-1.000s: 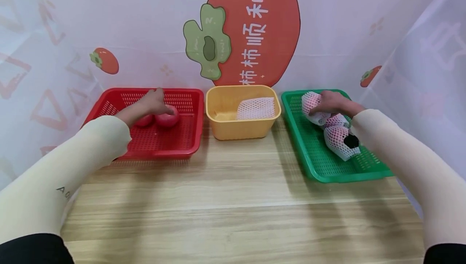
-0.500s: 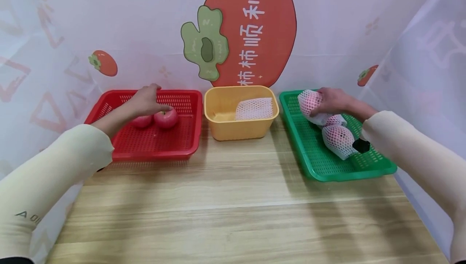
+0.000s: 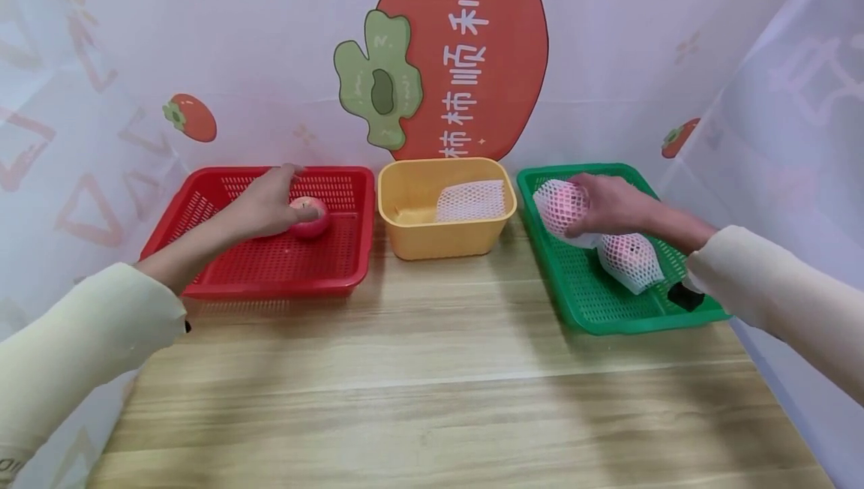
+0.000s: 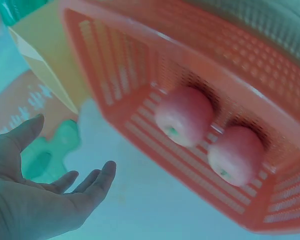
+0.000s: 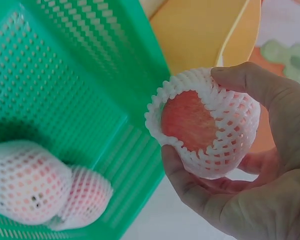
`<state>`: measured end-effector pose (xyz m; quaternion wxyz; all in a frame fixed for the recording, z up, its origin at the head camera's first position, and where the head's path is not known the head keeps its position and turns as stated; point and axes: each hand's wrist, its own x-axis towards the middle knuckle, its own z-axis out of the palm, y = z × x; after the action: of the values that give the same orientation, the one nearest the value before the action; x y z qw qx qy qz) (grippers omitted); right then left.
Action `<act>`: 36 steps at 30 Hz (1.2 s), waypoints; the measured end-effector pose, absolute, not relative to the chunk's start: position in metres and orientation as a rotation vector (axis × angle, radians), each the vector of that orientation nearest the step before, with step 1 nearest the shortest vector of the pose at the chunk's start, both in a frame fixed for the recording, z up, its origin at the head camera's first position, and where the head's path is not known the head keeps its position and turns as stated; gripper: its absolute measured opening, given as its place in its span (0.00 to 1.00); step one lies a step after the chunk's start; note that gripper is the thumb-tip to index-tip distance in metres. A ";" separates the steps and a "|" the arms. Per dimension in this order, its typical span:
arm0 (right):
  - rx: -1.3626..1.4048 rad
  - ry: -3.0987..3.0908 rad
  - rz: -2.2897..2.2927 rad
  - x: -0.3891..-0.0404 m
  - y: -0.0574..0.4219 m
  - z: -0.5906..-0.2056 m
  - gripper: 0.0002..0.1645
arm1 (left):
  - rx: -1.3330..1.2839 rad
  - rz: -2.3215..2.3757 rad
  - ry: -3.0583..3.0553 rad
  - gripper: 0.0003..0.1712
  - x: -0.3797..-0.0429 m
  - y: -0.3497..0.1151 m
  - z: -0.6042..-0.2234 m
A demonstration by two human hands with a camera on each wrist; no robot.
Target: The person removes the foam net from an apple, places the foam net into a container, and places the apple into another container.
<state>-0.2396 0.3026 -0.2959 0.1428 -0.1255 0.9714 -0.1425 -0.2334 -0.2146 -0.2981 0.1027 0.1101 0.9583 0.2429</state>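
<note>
At the left, a red basket (image 3: pixel 280 285) is set on the wooden desk (image 3: pixel 432 399), and two red apples, one nearer the yellow bin (image 4: pixel 185 117) and one farther from it (image 4: pixel 236 155), are seen lying side by side in it from the left wrist. Above this basket the left hand (image 3: pixel 266 204) is held with fingers spread, slightly bent, and thumb well apart; nothing is gripped by it, and the apples are left untouched.

In the middle, between the two baskets, the yellow bin is placed, with white foam netting (image 3: pixel 471 201) laid inside.

At the right, a green basket (image 3: pixel 590 324) is placed. At its left side a netted apple (image 5: pixel 205 130) is gripped between the thumb and curled fingers of the right hand (image 3: pixel 610 205); bare red skin is shown through the gap in its net. Two more wrapped apples, a larger-looking one (image 5: pixel 30 182) and its neighbour (image 5: pixel 89 197), are rested lower in the same basket.
</note>
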 end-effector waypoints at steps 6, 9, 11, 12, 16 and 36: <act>-0.452 2.811 -0.442 -0.221 0.284 -0.298 0.56 | 0.369 0.727 2.825 0.56 -0.208 -0.194 -0.296; -0.481 2.825 -0.420 -0.214 0.275 -0.300 0.57 | 0.432 0.762 2.818 0.55 -0.199 -0.187 -0.296; -0.496 2.827 -0.403 -0.209 0.270 -0.302 0.58 | 0.475 0.782 2.812 0.53 -0.194 -0.184 -0.296; -0.505 2.828 -0.392 -0.206 0.267 -0.302 0.58 | 0.494 0.794 2.808 0.52 -0.192 -0.181 -0.296; -0.539 2.812 -0.397 -0.194 0.254 -0.305 0.58 | 0.557 0.833 2.786 0.48 -0.180 -0.171 -0.299; -0.793 2.695 -0.511 -0.143 0.214 -0.336 0.56 | 0.702 1.066 2.622 0.33 -0.141 -0.132 -0.343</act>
<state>-0.1430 0.2144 -0.3361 0.1426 -0.2750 0.9342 -0.1771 -0.1408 -0.1316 -0.3427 0.1127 0.2392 0.8934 0.3632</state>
